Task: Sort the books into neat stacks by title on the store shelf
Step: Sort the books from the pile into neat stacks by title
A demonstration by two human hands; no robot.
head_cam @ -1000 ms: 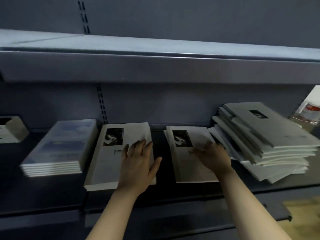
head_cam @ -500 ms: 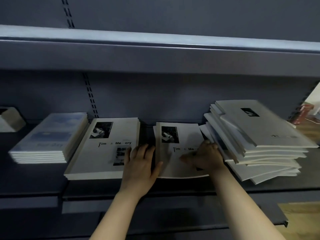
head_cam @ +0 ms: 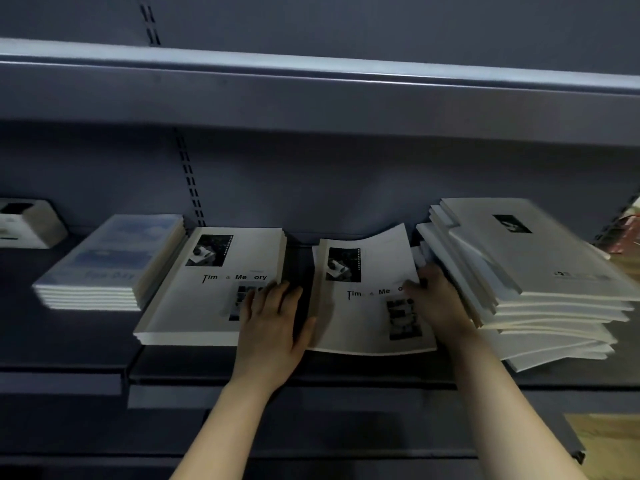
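Shelf [head_cam: 86,344] lip nearest, both forearms crossing it.

Left hand [head_cam: 273,323] released and flat: fingers on the near right corner of the Time & Memory stack [head_cam: 207,299], thumb spread toward the loose book [head_cam: 367,306].

Right hand [head_cam: 441,303] grasps that book's right edge. Its far right corner is bowed up and its near edge is down.

Same title as the stack, so the step is probably to move it left onto the stack. Lift rather than drag, support the sagging cover from the left, then square spines and near edges.

Room: only a narrow gap between book and stack. The splayed pile [head_cam: 519,271] crowds the right hand, and a knock could spill it. Blue stack [head_cam: 110,261] lies well left. Upper shelf [head_cam: 311,98] caps the lift.
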